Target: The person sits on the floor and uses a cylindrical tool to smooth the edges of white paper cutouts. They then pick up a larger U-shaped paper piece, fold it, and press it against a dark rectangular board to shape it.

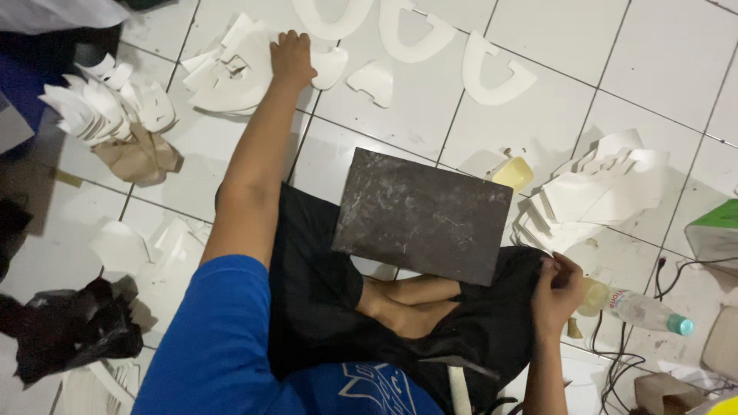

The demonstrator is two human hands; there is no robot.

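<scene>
A person in a blue shirt and black shorts sits cross-legged on a white tiled floor (553, 38), seen from above. The left hand (292, 58) reaches far forward and rests on a loose pile of white cut-out pieces (231, 73), thin flat shapes with curved edges that overlap one another untidily. The fingers lie flat and mostly together, pressed onto the top of the pile; whether they pinch a piece cannot be told.

Beyond the pile lie three large U-shaped white cut-outs (492, 73) in a row, and two smaller white pieces (373, 81) sit just beside the hand. Three more stacks of white pieces show: a fanned one at far left (100, 104) beside crumpled brown paper (138, 157), one at right (600, 192), and one at lower left (154, 257).

A dark, scuffed rectangular board (423, 215) rests on the person's lap, tilted toward the floor. The right hand (557, 292) is curled at the knee, fingers bent and gripping the black shorts fabric (477, 323).

One clear plastic bottle (638, 307) with a teal cap lies on its side just beside that hand. A small yellow cup (513, 173) stands behind the board. A black plastic bag (69, 327) lies at lower left.
</scene>
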